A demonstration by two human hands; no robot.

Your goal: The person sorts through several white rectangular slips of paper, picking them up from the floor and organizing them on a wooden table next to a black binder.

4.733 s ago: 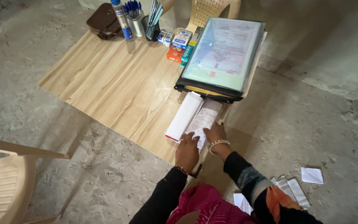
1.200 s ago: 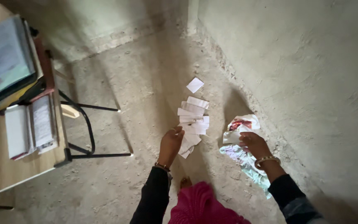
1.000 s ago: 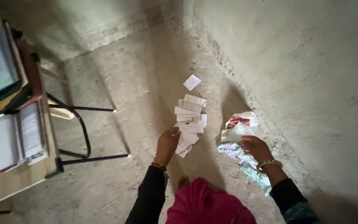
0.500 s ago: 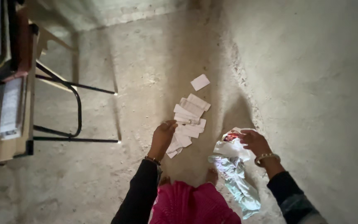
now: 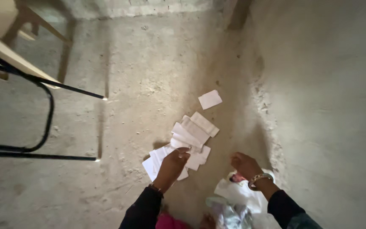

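Concrete floor (image 5: pixel 140 85): paper slips (image 5: pixel 191 138) under left hand (image 5: pixel 172 163), right hand (image 5: pixel 244 164) beside.

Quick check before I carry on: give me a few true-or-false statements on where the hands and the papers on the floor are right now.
1. The left hand rests on the pile of white paper slips on the concrete floor. True.
2. The right hand holds a pen. False: it is over a crumpled plastic bag, no pen in view.
3. One white slip lies apart from the pile. True.
4. The slips lie on a wooden table. False: they are on the floor; only the table's black metal legs show at left.
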